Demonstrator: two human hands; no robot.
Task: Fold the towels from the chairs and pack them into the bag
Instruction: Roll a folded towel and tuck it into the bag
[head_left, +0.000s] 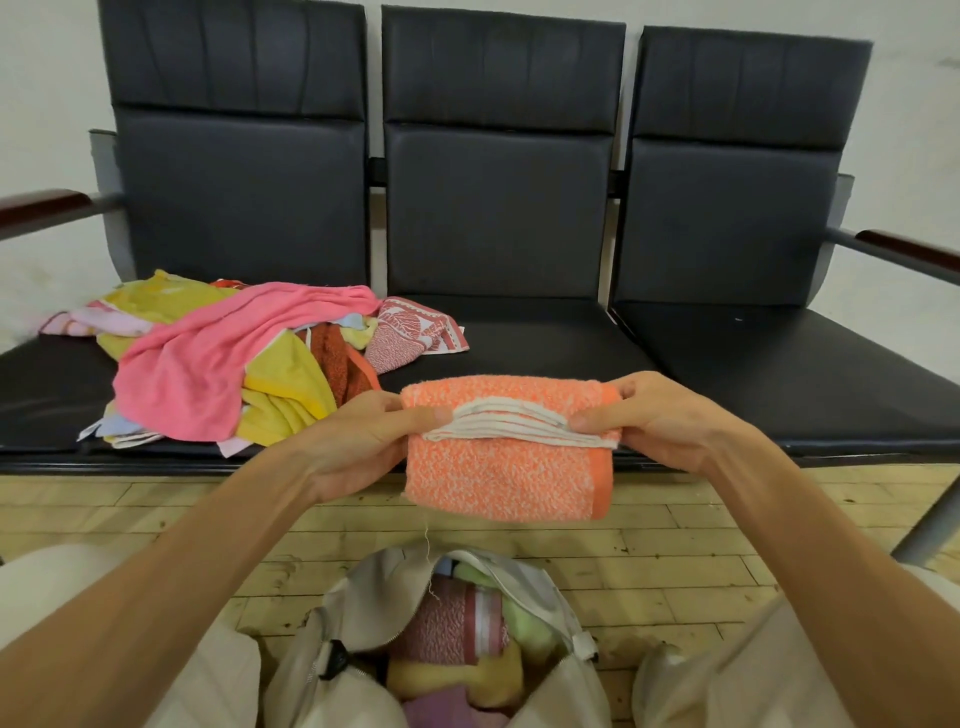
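Person, head-cam view. Left forearm (171, 587) and right forearm (831, 545) are bare, with no sleeve edge in frame. Left hand (358, 447) and right hand (660, 421) are bare too. Only clothing visible is a pair of loose, pale cream, plain-cloth trousers, softly creased: left leg (47, 587) at the bottom-left corner, right leg (727, 675) at the bottom-right. Can't tell cut or fastening.

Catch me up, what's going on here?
A person holds a folded orange towel in the air by its ends, with the left hand and right hand each gripping a side. An open bag sits on the floor below, with several folded towels already inside. A pile of unfolded towels lies on the left chair.
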